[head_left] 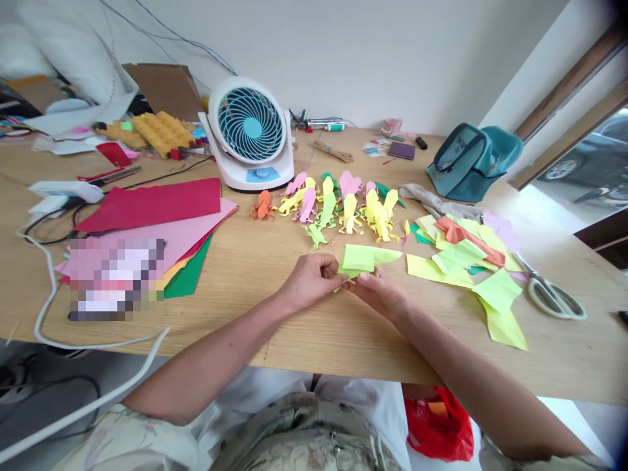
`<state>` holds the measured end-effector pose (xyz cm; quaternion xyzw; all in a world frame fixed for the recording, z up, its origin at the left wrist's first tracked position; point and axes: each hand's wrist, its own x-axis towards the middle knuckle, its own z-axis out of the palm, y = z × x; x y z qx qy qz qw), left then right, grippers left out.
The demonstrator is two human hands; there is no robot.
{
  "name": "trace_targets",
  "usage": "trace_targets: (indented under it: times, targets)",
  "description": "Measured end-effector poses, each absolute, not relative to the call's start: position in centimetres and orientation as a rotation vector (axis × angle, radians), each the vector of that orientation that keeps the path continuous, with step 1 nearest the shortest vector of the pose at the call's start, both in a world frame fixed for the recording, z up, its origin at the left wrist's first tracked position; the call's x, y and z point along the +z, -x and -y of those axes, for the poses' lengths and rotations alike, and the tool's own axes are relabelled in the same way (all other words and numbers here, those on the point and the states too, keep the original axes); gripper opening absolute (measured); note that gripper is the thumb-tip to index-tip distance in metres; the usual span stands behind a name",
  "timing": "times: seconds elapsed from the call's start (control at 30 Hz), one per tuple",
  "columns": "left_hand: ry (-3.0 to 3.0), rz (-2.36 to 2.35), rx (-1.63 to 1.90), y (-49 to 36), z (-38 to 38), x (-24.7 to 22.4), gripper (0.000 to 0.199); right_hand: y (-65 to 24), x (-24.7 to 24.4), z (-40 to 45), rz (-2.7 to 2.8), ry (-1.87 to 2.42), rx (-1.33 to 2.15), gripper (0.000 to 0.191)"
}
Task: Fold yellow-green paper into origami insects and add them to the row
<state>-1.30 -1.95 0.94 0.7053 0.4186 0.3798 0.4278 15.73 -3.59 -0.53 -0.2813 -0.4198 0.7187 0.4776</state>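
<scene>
A light green piece of folded paper is held just above the front part of the table, between my two hands. My left hand pinches its lower left side, fingers closed. At its lower edge, my right hand grips it with the thumb on the near side; the other fingers are partly hidden behind the paper. Right behind it stand several folded paper figures in yellow, pink, green and orange. To the right of my hands lie loose paper scraps, mostly yellow and light green.
Scissors lie right of the scraps. A white fan stands at the back, beside coloured paper sheets on the left. A teal bag sits back right. A white cable runs along the left edge. A red plastic bag is below the table.
</scene>
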Motion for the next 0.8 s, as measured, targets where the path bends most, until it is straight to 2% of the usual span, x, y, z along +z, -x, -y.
trace_targets:
  times: [0.13,0.33,0.47,0.8]
  targets:
    - [-1.827,-1.028,0.942,1.08,2.24,0.98,0.03,-15.23,-0.88,3.58,0.916,0.79,1.707,0.032]
    - [-1.894,-1.034,0.927,0.93,2.43,0.84,0.033,-15.0,-0.82,3.5,0.846,0.835,1.681,0.038]
    - [-1.917,-1.001,0.947,0.9,2.44,0.91,0.034,-15.15,-0.63,3.43,0.841,0.855,1.654,0.033]
    - [-1.663,-0.875,0.896,0.65,2.1,0.33,0.04,-15.26,-0.36,3.39,0.871,0.89,1.612,0.029]
